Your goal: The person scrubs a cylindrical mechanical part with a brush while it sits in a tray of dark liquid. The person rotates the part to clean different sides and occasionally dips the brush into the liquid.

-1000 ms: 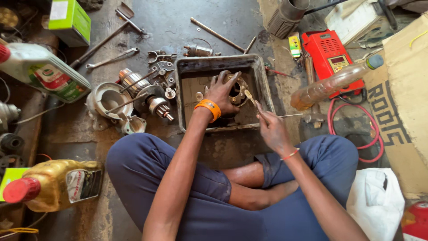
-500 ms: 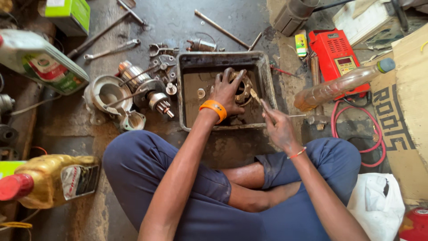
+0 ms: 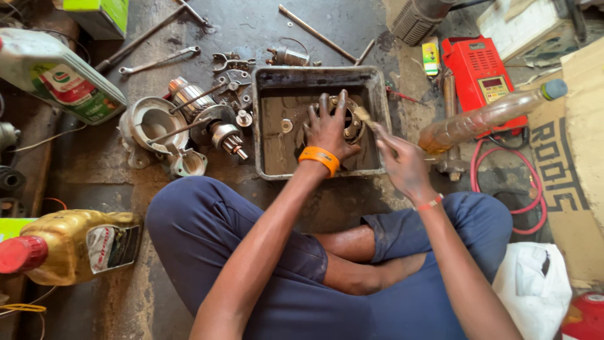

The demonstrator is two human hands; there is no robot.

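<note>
- Surface: bare concrete floor (image 3: 264,25), dark with oil stains, gritty; person sits cross-legged on it in blue trousers.
- Far left: white oil jug (image 3: 56,75) lying on its side; green box (image 3: 97,14) at the top edge.
- Bottom left: amber oil bottle (image 3: 75,247) with red cap, on its side.
- Upper left: long bar and a spanner (image 3: 158,60) flat on the floor.
- Left of tray: stripped starter parts – round metal housing (image 3: 150,123) and armature (image 3: 214,129), lying close together, touching.
- Centre: rectangular metal tray (image 3: 314,74), grimy, murky liquid in the bottom.
- Left hand (image 3: 330,129), orange wristband, fingers spread and clamped over a round brass-coloured part (image 3: 352,126) inside the tray, right half.
- Right hand (image 3: 402,165) closed on a small brush (image 3: 363,115); bristle end sits at the part's right edge.
- Above tray: thin metal rod (image 3: 314,34) lying diagonally.
- Right of tray: clear plastic bottle (image 3: 484,116) with brownish liquid, on its side, over a red meter box (image 3: 481,72); red hose (image 3: 522,189) looped below.
- Far right: cardboard (image 3: 576,157); white plastic bag (image 3: 531,286) by the right knee.
</note>
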